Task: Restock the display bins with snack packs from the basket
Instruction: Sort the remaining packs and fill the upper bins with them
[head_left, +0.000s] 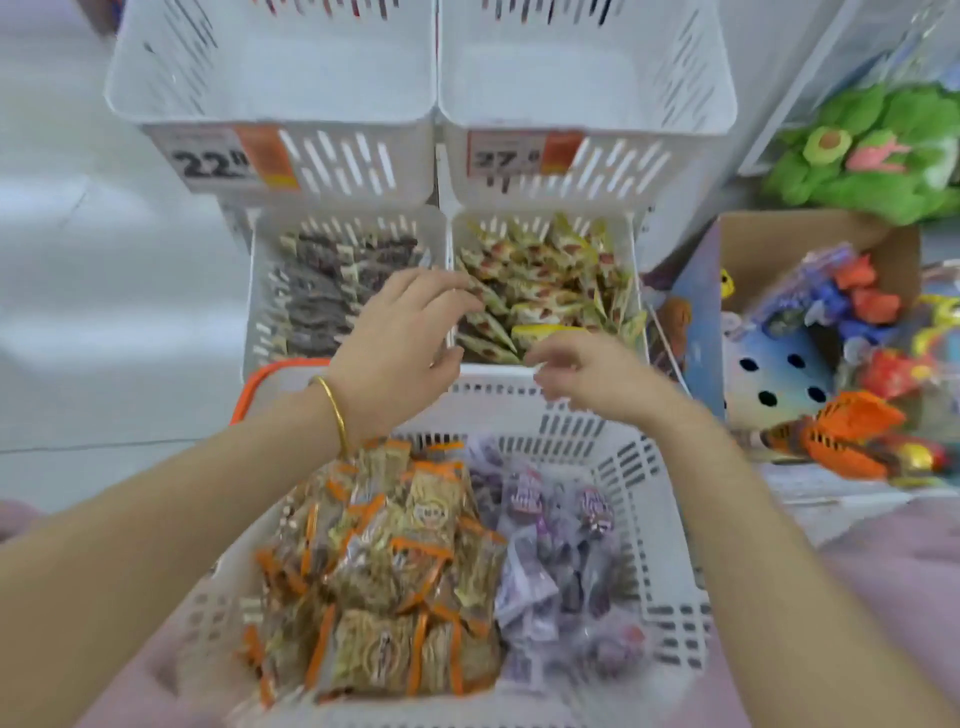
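Left fingers (441, 288) spread over crinkly triangular packs (545, 291), slotted white plastic bin (634, 249)

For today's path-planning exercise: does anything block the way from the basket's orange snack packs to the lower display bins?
Nothing visible does. The orange snack packs lie uncovered in the basket; the lower bins stand open-topped beyond its far rim.

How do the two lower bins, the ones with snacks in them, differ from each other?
The lower left bin holds dark purplish packs; the lower right bin holds yellow-green packs with red patches. The fingers of the left hand reach onto the right bin's packs; the left bin's packs are untouched. Both bins are white slotted plastic, side by side.
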